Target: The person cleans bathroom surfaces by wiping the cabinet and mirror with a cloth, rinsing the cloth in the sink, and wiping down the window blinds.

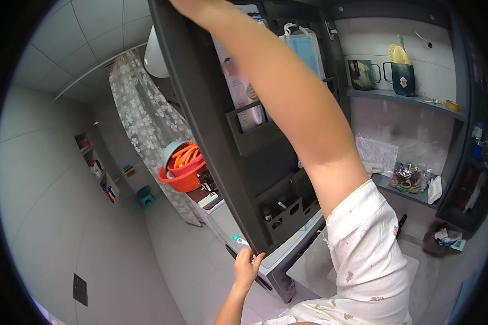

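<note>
A dark grey cabinet door point(211, 162) stands swung out in front of me, its inner side towards me. My left hand point(246, 266) is at the door's lower outer corner, thumb and curled fingers about the edge. My right arm reaches up across the door. Only the wrist end of my right hand point(191, 9) shows at the top rim, beside the door's upper edge; its fingers are out of the picture. Pockets on the door hold a pink-white package point(248, 101), a blue face mask in a clear bag point(305, 48) and a small dark bottle point(267, 214).
Right of the door, cabinet shelves point(406, 103) carry a dark mug point(404, 79) with a yellow brush, another mug point(362, 75) and a bag of hair ties point(408, 177). Below is a washing machine point(276, 260). Beyond are red basins point(183, 178) with an orange hose, and a lace curtain point(140, 105).
</note>
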`<state>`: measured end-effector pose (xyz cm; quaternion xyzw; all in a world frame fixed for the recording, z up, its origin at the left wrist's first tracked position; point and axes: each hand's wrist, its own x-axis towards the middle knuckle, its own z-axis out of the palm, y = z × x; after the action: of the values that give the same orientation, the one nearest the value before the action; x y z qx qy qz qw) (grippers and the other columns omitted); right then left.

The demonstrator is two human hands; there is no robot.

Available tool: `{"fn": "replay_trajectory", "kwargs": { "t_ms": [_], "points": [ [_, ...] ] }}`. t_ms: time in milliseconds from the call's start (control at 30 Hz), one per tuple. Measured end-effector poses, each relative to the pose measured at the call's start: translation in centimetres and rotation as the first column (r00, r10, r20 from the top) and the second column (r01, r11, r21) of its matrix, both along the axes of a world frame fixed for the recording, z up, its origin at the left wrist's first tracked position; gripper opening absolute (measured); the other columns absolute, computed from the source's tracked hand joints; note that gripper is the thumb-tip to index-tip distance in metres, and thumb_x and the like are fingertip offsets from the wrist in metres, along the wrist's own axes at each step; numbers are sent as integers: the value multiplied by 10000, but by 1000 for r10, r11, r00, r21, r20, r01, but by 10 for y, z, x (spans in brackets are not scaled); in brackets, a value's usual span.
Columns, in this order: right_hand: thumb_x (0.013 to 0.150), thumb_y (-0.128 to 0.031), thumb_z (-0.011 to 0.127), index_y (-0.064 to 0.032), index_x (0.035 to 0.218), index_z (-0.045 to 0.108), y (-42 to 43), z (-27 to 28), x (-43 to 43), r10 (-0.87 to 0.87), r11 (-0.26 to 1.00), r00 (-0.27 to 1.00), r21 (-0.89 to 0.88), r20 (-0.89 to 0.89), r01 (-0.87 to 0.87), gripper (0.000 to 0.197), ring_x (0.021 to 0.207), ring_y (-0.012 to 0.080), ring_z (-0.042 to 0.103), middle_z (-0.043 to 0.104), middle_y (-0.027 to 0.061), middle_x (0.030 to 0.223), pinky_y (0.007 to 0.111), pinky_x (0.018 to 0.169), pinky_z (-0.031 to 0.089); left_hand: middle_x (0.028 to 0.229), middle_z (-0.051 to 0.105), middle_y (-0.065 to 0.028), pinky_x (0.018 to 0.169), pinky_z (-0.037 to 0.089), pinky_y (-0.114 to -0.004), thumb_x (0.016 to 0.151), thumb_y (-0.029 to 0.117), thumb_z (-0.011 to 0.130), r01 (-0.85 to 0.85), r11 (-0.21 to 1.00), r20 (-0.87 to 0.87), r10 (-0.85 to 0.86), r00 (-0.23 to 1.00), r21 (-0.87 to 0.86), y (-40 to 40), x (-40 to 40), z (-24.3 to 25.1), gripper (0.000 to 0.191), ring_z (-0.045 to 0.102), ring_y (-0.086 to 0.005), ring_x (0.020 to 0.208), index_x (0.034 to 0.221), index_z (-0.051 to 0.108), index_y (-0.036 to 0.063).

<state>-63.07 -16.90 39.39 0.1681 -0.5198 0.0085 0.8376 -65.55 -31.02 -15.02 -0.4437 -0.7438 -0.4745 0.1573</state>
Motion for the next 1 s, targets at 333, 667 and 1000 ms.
{"fn": "replay_trajectory", "kwargs": {
  "t_ms": [333,667,1000],
  "points": [
    [738,-45,513,-24,886,627,182,18,38,22,982,999,-187,49,-12,188,896,358,565,621,204,875,389,798,461,590,413,-53,456,341,-305,664,146,755,16,999,6,-16,1000,47,-2,2,-5,291,409,-181,510,667,489,29],
    [796,-77,499,-109,954,629,279,-2,59,-211,848,976,-488,47,207,207,905,319,577,620,161,924,371,766,458,585,421,-52,453,341,-296,659,134,756,-36,998,19,36,999,44,-6,14,-5,284,415,-177,503,680,495,28],
    [785,-211,587,-188,1035,650,298,9,62,109,691,990,-723,92,-9,259,986,279,581,642,115,1000,335,830,458,603,424,-62,462,361,-302,687,170,744,-79,996,29,78,997,30,-3,13,-5,310,424,-192,511,677,472,21]
  ]
}}
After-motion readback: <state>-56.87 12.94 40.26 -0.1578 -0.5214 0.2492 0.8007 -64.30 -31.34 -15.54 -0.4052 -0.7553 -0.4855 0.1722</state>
